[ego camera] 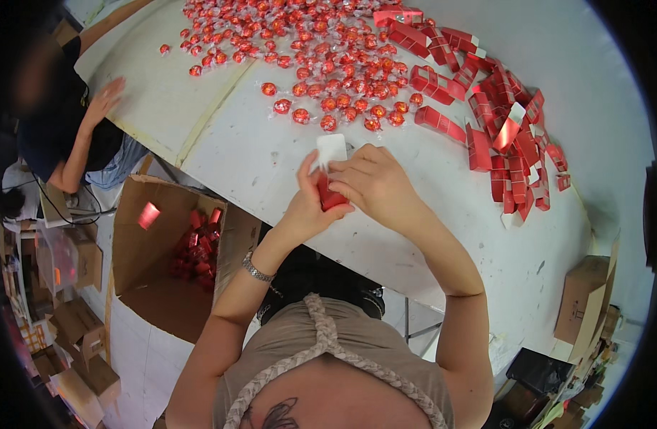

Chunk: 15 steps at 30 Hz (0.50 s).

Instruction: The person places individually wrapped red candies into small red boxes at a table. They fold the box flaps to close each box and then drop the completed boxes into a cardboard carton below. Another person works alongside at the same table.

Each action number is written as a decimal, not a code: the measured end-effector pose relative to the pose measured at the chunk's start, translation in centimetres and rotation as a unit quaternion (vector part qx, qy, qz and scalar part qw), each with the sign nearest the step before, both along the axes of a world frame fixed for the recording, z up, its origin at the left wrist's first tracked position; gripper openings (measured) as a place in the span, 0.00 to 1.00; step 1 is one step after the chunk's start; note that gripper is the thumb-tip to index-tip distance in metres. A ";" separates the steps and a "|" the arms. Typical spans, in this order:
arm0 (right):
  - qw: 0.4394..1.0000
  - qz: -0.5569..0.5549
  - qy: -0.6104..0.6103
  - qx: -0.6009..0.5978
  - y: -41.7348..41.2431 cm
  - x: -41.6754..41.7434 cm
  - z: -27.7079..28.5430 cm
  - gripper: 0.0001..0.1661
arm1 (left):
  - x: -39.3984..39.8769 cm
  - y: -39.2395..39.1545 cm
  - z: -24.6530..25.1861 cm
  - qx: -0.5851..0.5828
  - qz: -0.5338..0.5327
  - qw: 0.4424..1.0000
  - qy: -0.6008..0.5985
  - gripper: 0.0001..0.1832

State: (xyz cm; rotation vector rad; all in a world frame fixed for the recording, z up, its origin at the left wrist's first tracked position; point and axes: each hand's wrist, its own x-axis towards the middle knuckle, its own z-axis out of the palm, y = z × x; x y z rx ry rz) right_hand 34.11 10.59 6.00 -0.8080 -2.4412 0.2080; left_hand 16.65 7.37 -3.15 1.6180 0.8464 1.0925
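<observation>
My left hand [301, 209] holds a small red cardboard box [330, 194] above the front of the table, with fingers and thumb around its sides. The box's white end flap [332, 147] stands up, away from me. My right hand [372, 182] bends over the box from the right, its fingertips and thumb on the box near the flap's base. Whether anything else is between those fingers is hidden. Beyond my hands lie many red-wrapped round candies [328, 104] with clear twisted ends. To the right is a heap of similar red boxes [489, 115], some with flaps up.
A large carton [162, 300] stands open below the table [403, 252] at left, with shiny red boxes [199, 244] inside. One red box [149, 215] shows apart, near its wall. A co-worker [55, 134] sits left, a hand [104, 99] by the table edge. Another carton [580, 300] is at right.
</observation>
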 end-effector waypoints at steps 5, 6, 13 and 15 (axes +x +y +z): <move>0.984 -0.112 0.122 -0.063 -1.4 0.1 -0.6 0.15 | 0.2 -0.4 -1.0 0.090 0.088 0.992 -0.002 0.45; 0.968 -0.149 0.175 -0.101 -1.5 0.0 -1.9 0.14 | 0.2 -0.2 -0.7 0.075 0.083 0.994 0.005 0.42; 0.880 -0.112 0.401 -0.230 -1.4 -2.3 -8.2 0.10 | -0.2 0.1 0.6 -0.031 0.034 0.999 -0.002 0.24; 0.818 -0.114 0.479 -0.298 -1.4 -3.1 -6.9 0.08 | 0.0 0.1 0.6 -0.064 0.043 0.997 -0.012 0.24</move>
